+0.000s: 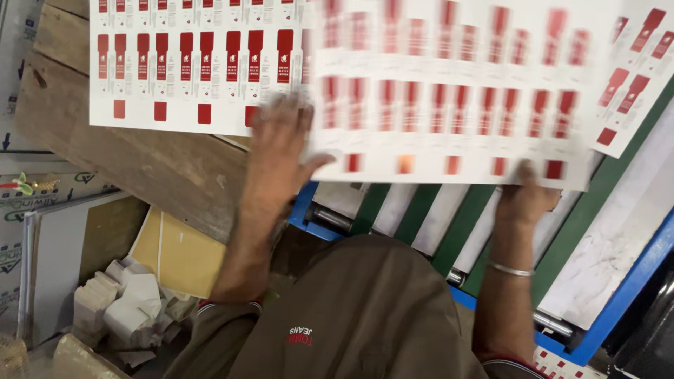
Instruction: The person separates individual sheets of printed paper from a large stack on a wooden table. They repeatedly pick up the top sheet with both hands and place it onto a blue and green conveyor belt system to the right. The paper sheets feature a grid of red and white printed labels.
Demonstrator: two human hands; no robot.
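- Setting: a worn wooden surface (154, 165) on the left, and a machine bed with green strips and white bands (421, 210) inside a blue frame (618, 309) on the right. Cardboard offcuts (126, 302) lie heaped at lower left.
- A white printed sheet (196, 63) with rows of red carton blanks lies flat on the wood; another such sheet (642, 70) sits at far right.
- Thing in hand: a third sheet of the same print (449, 91), blurred (it is in motion), held in the air over the machine bed.
- Left hand (277, 151): spread flat against the sheet's left edge, thumb hooked under the lower edge.
- Right hand (525, 198): pinching the sheet's lower edge, thumb on top; a metal bangle (511, 269) on the wrist.
- Judgement: the step is carrying one sheet between stack and bed. The next move calls for keeping it level and squaring its edges before letting go.
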